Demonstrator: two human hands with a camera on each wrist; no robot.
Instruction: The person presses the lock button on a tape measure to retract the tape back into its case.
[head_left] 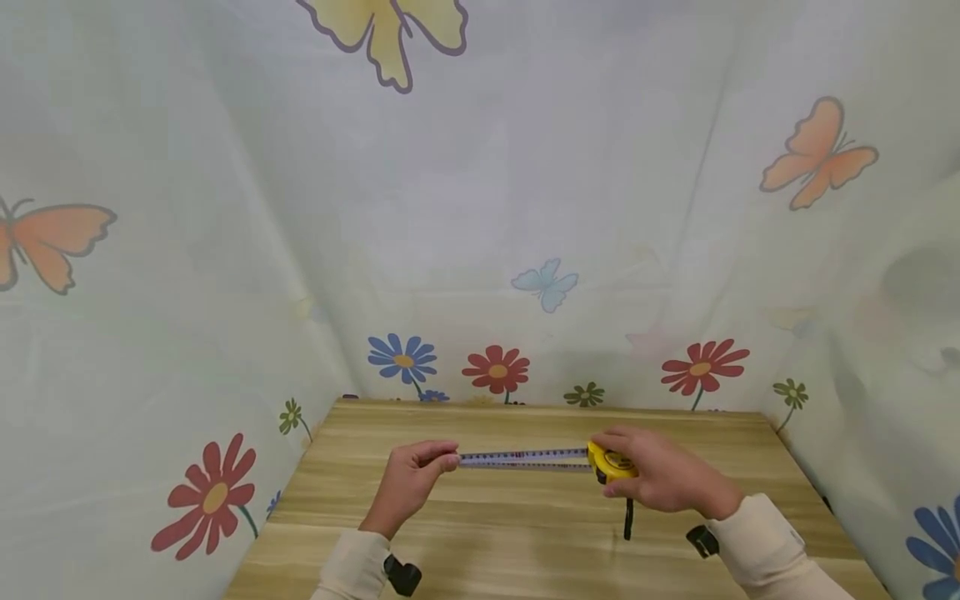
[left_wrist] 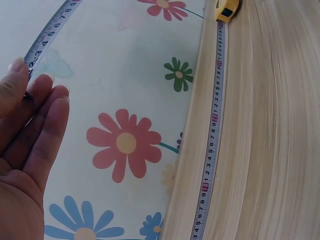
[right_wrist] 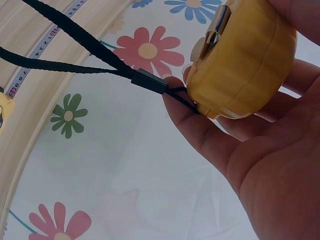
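My right hand [head_left: 663, 471] grips a yellow tape measure [head_left: 611, 461] by its case; in the right wrist view the fingers curl round the case [right_wrist: 245, 60]. A black wrist strap [right_wrist: 85, 42] hangs from it. My left hand [head_left: 411, 483] pinches the free end of its drawn-out blade [left_wrist: 50, 32] between thumb and fingertips, with the other fingers loosely bent in the left wrist view. The blade spans level between both hands, above the table. Below it, a second yellow tape measure [left_wrist: 227, 10] lies on the table, its blade [left_wrist: 214, 125] also drawn out.
A wood-grain table [head_left: 480, 533] stretches beneath both hands. Pale fabric walls [head_left: 495, 208] printed with flowers and butterflies stand behind the table and along both sides. Small black wrist devices [head_left: 402, 575] sit at the cream sleeve cuffs [head_left: 360, 554].
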